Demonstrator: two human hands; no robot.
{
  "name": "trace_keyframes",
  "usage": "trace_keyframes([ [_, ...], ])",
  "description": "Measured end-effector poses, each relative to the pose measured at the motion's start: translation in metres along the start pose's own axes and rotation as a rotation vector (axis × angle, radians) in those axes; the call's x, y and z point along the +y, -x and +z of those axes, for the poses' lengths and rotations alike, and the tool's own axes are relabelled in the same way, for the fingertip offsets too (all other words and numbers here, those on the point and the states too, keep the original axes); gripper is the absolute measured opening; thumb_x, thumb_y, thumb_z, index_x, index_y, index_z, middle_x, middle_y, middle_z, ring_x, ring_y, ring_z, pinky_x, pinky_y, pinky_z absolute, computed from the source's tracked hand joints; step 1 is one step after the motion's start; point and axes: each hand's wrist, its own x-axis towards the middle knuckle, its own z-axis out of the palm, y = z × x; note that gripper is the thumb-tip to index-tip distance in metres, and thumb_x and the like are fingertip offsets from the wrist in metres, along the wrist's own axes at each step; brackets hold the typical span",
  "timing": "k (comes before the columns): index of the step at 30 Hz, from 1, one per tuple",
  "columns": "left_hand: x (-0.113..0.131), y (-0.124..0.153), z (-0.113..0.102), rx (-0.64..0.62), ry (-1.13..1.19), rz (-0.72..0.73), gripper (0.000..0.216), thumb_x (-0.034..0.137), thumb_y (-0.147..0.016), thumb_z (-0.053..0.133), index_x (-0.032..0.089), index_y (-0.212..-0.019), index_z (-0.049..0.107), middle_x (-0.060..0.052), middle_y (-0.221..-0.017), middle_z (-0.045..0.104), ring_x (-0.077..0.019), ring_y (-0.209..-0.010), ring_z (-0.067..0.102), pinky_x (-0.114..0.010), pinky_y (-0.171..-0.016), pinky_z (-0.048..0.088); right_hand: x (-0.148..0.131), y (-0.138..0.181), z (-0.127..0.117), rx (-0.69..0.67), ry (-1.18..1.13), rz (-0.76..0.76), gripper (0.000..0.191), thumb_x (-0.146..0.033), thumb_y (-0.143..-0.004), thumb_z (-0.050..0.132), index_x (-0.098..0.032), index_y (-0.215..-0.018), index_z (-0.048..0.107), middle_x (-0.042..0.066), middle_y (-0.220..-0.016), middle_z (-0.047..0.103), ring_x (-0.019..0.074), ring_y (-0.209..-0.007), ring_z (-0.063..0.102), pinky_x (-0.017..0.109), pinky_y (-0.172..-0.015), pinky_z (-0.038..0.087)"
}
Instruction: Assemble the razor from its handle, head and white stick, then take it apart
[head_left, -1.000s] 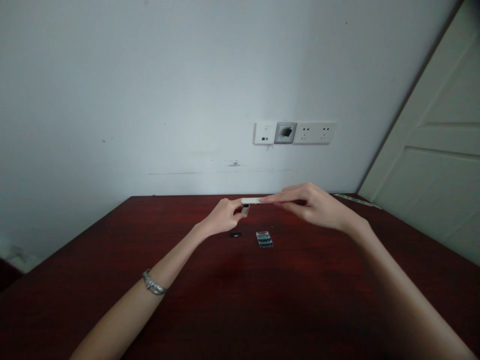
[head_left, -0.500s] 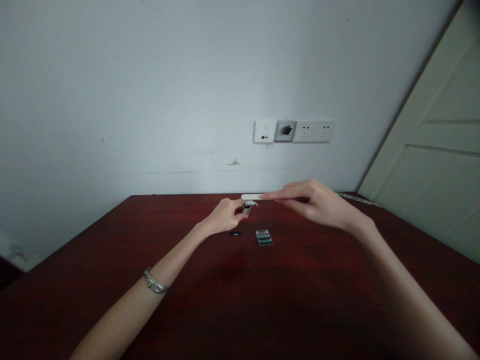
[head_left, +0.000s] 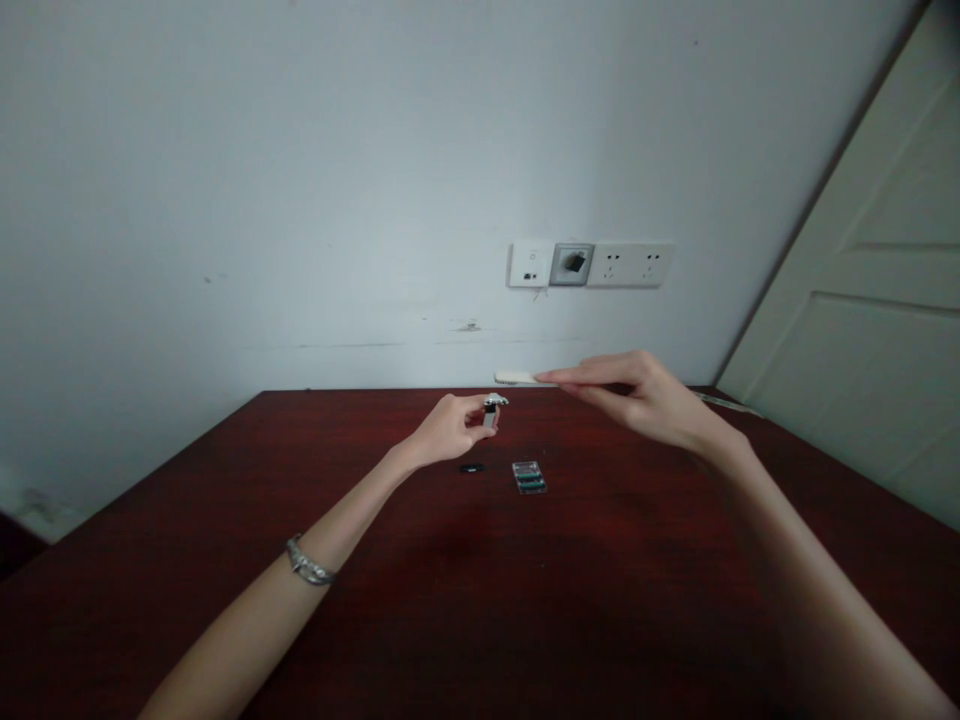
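My left hand [head_left: 448,430] is closed in a pinch on a small silver and white part [head_left: 492,408], held above the dark red table [head_left: 480,590]. My right hand [head_left: 637,395] is closed on the end of a slim white stick-like handle [head_left: 516,378], which points left and hovers just above and to the right of the small part. The two pieces are apart. On the table below lie a small black cap [head_left: 471,468] and a clear pack with green cartridges [head_left: 529,477]. A silver bracelet [head_left: 306,566] is on my left wrist.
A white wall stands behind the table with a row of sockets and a switch [head_left: 589,265]. A pale door [head_left: 870,330] leans in at the right. A thin light strip [head_left: 716,402] lies at the table's far right corner.
My right hand has lifted the white handle up and to the right, away from my left hand. The small part, earlier against the handle's tip, now stays alone in my left fingers.
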Motion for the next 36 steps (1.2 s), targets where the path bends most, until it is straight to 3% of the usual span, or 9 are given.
trace_keyframes([
  [4,0.002,-0.002,0.003,-0.003,-0.009,-0.026,0.004,0.017,-0.073,0.058,0.012,-0.072,0.057,-0.002,-0.073,0.062,-0.0125,-0.068,0.058,-0.027,-0.07,0.046,-0.004,-0.003,0.007,-0.044,0.026,-0.067,0.032,-0.021,-0.087,0.049,-0.025,-0.114,0.064,0.004,-0.096,0.072,0.0145,-0.075,0.066,0.025,-0.068,0.05],
  [11,0.002,0.0,-0.004,0.005,0.03,-0.029,0.003,0.015,-0.071,0.058,0.012,-0.073,0.058,-0.001,-0.072,0.061,-0.0117,-0.069,0.056,-0.025,-0.071,0.045,0.015,0.001,-0.003,-0.074,0.014,-0.048,0.029,-0.021,-0.085,0.05,-0.025,-0.108,0.068,0.002,-0.106,0.069,0.0176,-0.091,0.066,0.028,-0.08,0.051],
  [22,0.002,0.0,-0.003,-0.003,-0.047,-0.043,0.004,0.017,-0.073,0.058,0.013,-0.072,0.058,0.0,-0.069,0.059,-0.0114,-0.065,0.054,-0.023,-0.066,0.044,-0.001,-0.005,0.007,-0.077,-0.004,-0.073,0.031,-0.022,-0.086,0.05,-0.028,-0.113,0.064,0.002,-0.102,0.071,0.0164,-0.084,0.067,0.027,-0.074,0.051],
  [30,-0.003,0.003,-0.003,0.009,-0.083,-0.023,0.005,0.018,-0.074,0.058,0.013,-0.073,0.057,0.001,-0.068,0.056,-0.0104,-0.064,0.052,-0.022,-0.064,0.042,0.017,0.004,-0.01,-0.092,-0.021,0.046,0.029,-0.024,-0.084,0.052,-0.029,-0.108,0.068,-0.002,-0.106,0.068,0.0195,-0.095,0.065,0.03,-0.083,0.052],
  [36,-0.002,0.0,0.001,0.017,-0.14,-0.034,0.005,0.018,-0.073,0.058,0.013,-0.073,0.059,0.001,-0.067,0.057,-0.0107,-0.062,0.051,-0.022,-0.063,0.041,0.004,-0.005,0.006,-0.067,-0.02,-0.062,0.033,-0.02,-0.086,0.049,-0.028,-0.115,0.063,0.001,-0.109,0.068,0.017,-0.092,0.066,0.029,-0.081,0.051],
])
